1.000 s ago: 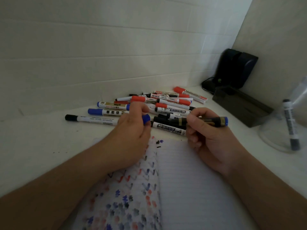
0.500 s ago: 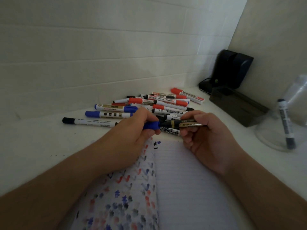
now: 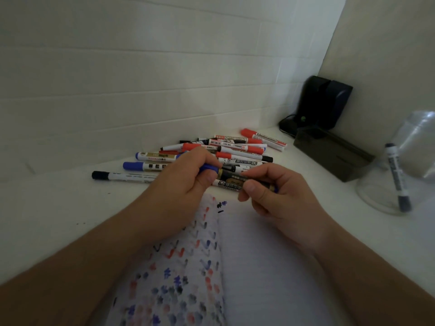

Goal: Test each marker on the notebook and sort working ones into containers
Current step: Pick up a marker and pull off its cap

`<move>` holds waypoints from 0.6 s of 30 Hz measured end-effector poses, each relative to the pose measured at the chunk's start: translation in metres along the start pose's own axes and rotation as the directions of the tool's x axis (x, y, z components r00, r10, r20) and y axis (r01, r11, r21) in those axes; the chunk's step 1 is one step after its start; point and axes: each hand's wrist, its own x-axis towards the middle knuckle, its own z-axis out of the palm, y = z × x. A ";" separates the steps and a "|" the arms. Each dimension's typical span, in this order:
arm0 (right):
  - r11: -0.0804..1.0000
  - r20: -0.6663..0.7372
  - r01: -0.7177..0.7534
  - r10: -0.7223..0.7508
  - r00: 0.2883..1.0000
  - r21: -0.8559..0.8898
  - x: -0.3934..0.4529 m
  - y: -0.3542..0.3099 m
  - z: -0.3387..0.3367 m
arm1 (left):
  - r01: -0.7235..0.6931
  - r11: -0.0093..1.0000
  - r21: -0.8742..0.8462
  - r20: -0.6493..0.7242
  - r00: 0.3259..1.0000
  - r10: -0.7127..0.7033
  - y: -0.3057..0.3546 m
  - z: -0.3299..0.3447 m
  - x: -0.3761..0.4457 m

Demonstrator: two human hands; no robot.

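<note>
Dim, soft-focus, wide-angle edge distortion

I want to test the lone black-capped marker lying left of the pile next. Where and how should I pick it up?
Take the black-capped marker by its bare white barrel, pinching from above across its width. It lies flat on the table, apart from the pile, cap pointing left, so the near and far sides are free. Its right end runs behind the left hand, so grip left of that.

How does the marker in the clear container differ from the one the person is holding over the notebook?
The marker in the clear container leans upright, alone and untouched; the held marker lies level between the left hand and right hand. The first has a pale barrel with dark ends; the held one is dark and gold with a blue cap. Both are felt markers.
</note>
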 end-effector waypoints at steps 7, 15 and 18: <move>0.998 0.003 -0.030 0.030 1.000 -0.061 -0.002 -0.002 0.000 | -0.028 0.999 0.039 0.020 0.999 0.027 0.004 0.003 0.004; 0.943 -0.678 -0.070 0.285 0.677 0.325 0.026 0.003 -0.076 | 0.012 0.951 0.309 0.036 0.999 -0.024 -0.033 -0.018 0.009; 0.862 -0.711 -0.041 0.443 0.546 0.505 0.053 0.016 -0.101 | 0.055 0.879 0.474 -0.079 0.997 -0.020 -0.058 -0.049 0.019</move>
